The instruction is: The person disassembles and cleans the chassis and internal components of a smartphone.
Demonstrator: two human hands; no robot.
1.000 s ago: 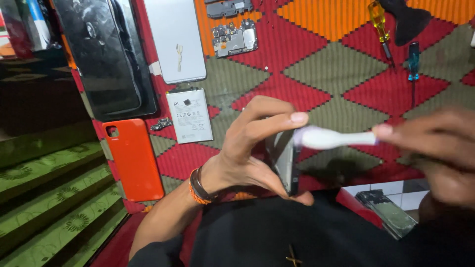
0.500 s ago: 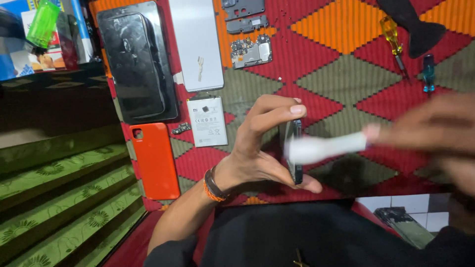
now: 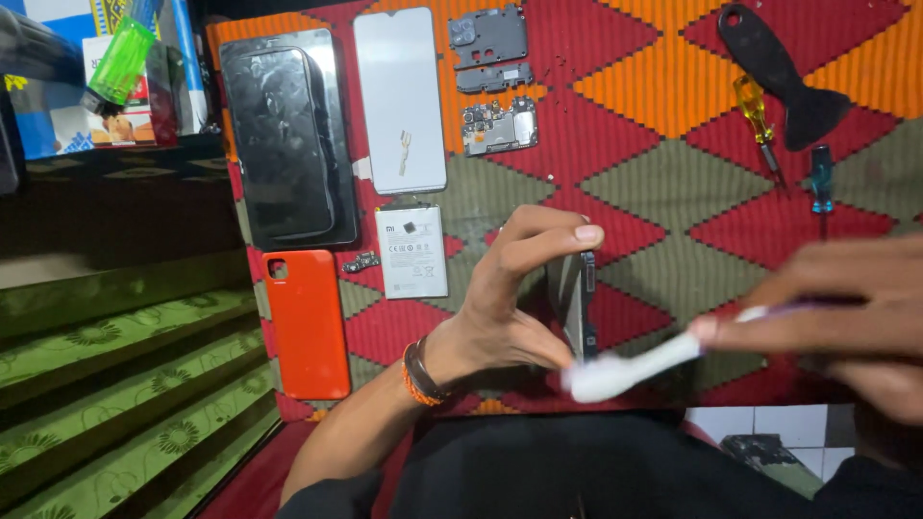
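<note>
One patterned mat (image 3: 673, 125) covers the bench, bearing one black phone screen (image 3: 286, 144), one white back panel (image 3: 400, 96), one orange case (image 3: 308, 322), one white battery (image 3: 411, 252), one black pry tool (image 3: 779, 72), three small circuit parts (image 3: 495, 82) and two screwdrivers (image 3: 760, 120). Above the mat's near edge, the left hand (image 3: 505, 308) holds one phone frame (image 3: 575, 303) on edge, its fingers clamped on top and bottom. The blurred right hand (image 3: 846, 317) has its fingers closed on one white brush (image 3: 630, 370), whose tip touches the frame's lower end.
</note>
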